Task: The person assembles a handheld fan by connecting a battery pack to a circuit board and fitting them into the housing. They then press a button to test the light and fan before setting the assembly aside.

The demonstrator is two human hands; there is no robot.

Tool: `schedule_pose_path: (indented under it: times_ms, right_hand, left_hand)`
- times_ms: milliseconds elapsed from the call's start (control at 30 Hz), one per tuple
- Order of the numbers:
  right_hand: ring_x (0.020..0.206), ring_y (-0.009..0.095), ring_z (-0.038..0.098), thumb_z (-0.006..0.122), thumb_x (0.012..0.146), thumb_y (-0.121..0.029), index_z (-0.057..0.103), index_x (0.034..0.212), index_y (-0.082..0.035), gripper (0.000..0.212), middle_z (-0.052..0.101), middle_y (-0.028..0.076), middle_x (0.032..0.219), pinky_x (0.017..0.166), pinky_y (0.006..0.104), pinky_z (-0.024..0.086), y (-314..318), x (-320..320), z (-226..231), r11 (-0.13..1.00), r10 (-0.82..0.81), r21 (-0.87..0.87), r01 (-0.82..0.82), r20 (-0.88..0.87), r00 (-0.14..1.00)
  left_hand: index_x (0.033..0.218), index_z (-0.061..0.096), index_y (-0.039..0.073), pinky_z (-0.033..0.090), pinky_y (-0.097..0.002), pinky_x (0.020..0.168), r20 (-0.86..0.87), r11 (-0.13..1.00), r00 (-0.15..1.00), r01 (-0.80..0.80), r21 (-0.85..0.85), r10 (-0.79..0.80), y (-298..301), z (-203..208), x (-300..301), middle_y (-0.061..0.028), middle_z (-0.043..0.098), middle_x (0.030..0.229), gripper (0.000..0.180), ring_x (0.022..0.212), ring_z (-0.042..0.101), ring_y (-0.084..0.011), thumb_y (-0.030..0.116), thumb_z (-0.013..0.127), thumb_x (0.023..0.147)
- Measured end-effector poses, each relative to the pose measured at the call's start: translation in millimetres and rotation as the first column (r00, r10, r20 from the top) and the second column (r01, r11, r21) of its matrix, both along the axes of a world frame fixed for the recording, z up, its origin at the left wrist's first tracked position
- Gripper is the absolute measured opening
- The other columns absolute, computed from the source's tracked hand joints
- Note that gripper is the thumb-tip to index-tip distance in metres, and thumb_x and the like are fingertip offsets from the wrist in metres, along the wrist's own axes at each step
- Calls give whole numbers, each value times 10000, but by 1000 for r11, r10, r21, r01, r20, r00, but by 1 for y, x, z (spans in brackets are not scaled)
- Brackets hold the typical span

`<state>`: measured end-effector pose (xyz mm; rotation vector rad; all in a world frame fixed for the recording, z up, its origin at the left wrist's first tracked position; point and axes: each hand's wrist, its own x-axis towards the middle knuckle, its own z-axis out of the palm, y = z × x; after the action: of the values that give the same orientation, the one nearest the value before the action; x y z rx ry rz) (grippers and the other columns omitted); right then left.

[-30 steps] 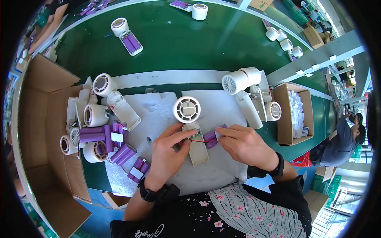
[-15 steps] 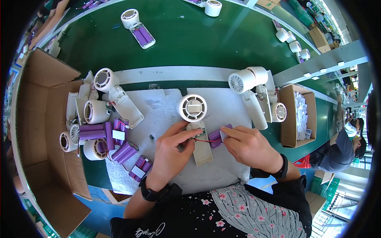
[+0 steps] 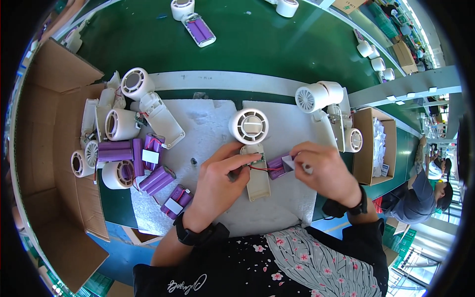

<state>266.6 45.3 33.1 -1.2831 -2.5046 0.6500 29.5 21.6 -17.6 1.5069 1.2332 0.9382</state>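
One open fan lay on the grey-white foam [image 3: 307,208] in front of the person. From the middle of its handle [image 3: 260,189], the fan head [image 3: 249,126] was at twelve o'clock and the purple pack [image 3: 277,169] at three o'clock, just beside the handle. Red wires [image 3: 261,169] ran between the handle and the pack.

The left hand [image 3: 215,178] came from nine o'clock. Its index finger reached the green board [image 3: 256,160] in the handle; the thumb was bent below, and I cannot tell if these fingers were clamped on anything. The right hand [image 3: 324,171], a little blurred, was at three o'clock, its fingers seemingly pinched on the white piece [image 3: 287,162] over the pack.

As I judge, this fan was only partly done: the handle was already open and the wires seemed joined, but the pack lay outside the handle, and no cover was on. At eleven o'clock, beyond the rail [image 3: 217,79], another fan [image 3: 200,30] had its purple cells already inside, also uncovered.

More purple packs [image 3: 157,180] waited around nine o'clock, below several white fans [image 3: 163,121]. Between one and two o'clock stood a group of fans [image 3: 312,98].
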Motion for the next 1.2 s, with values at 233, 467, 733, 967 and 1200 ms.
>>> schedule_pose_path:
  times_ms: [233,467,733,967,1200]
  right_hand:
    - [675,178,647,657,772,7,646,843,23,74,649,101,717,595,287,496,70,26,37,618,-715,383,687,-91,693]
    - [905,286,614,802,627,-19,645,1006,-27,411,621,116,1038,777,347,500,8,-21,2,994,81,-68,-86,-82,993]
    - [929,283,633,790,718,-45,628,1122,-12,436,629,116,982,800,311,505,11,-6,-4,760,54,-626,-175,-206,977]
    - [994,259,642,708,795,-10,437,1347,-6,615,596,136,1070,824,337,524,2,1,-10,302,-447,-892,-338,-445,776]
    - [1081,288,601,743,726,9,340,1406,-26,791,532,162,1200,869,370,513,5,10,-19,214,-355,-848,-485,-530,770]
  left_hand:
    - [1034,721,88,535,-292,680,33,1000,999,-11,-11,11,3,-1,-2,-134,643,1103,329,786,668,-229,-66,627,759]
    - [1031,727,93,543,-304,687,22,999,999,-25,25,25,0,-4,0,-139,643,1062,337,779,671,-244,-62,643,744]
    - [1028,736,104,545,-304,677,-64,994,997,-30,106,37,4,-5,-3,-132,647,1036,338,772,668,-240,-50,665,735]
    - [1033,738,102,548,-304,677,-143,990,990,0,144,21,5,-2,-3,-114,650,1037,361,759,662,-198,-26,724,695]
    - [1028,733,98,555,-305,646,-199,973,979,11,231,36,1,-8,1,-114,639,1064,361,719,655,-189,5,749,680]
